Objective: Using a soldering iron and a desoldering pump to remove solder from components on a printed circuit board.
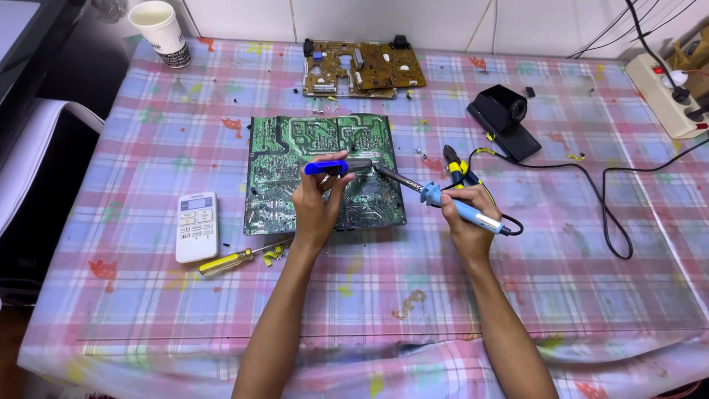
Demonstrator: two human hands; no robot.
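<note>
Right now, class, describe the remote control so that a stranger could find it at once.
On the checked tablecloth, look left of the big green circuit board. The remote control lies there, above a yellow-handled screwdriver: the only white, buttoned slab.

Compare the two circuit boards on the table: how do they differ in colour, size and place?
The green circuit board is larger and lies mid-table under the left hand; the brown circuit board is smaller and lies at the far edge, untouched. The right hand points a soldering iron at the green one only. Both lie flat.
</note>
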